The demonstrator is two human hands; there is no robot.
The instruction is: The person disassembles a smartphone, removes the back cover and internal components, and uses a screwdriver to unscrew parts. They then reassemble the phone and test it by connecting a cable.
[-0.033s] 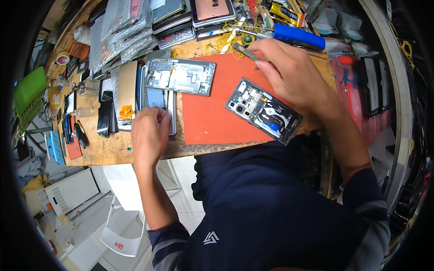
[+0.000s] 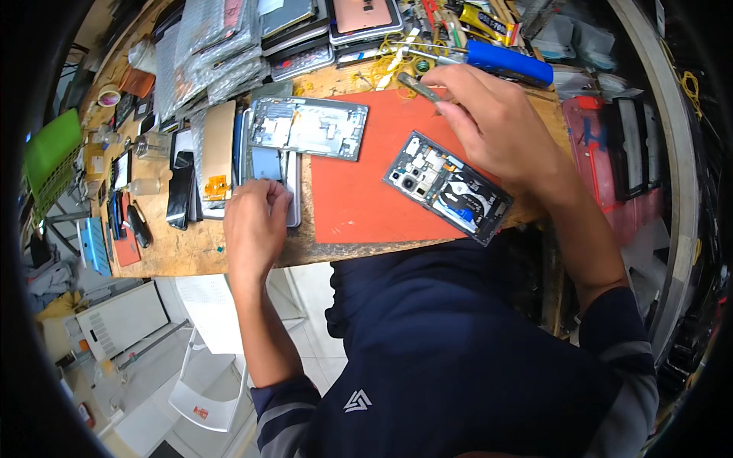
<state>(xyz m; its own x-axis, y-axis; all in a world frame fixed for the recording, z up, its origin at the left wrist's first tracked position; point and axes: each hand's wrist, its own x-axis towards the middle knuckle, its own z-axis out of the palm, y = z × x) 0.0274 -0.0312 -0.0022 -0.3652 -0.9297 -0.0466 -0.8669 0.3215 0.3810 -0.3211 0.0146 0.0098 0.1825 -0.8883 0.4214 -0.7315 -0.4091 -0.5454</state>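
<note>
My right hand (image 2: 500,126) is raised over the right side of a red-orange mat (image 2: 351,206). It pinches a short, narrow grey tool with a rounded end (image 2: 418,86), whose exact kind I cannot make out. Below that hand lies an opened phone (image 2: 448,187), tilted, its cameras, boards and dark battery exposed. A second opened phone frame (image 2: 309,127), silvery inside, rests across the mat's upper left edge. My left hand (image 2: 257,221) is closed, fingers curled together, at the near end of some stacked phones and panels (image 2: 266,164); what its fingertips hold, if anything, is hidden.
Bubble-wrapped packages (image 2: 217,57) and a pile of tablets (image 2: 366,19) stand at the back. Beside them are tangled yellow wire (image 2: 382,69), a blue cylinder (image 2: 508,63) and a yellow-black tube (image 2: 489,23). Small jars (image 2: 150,145) sit left; a red case (image 2: 592,153) lies right.
</note>
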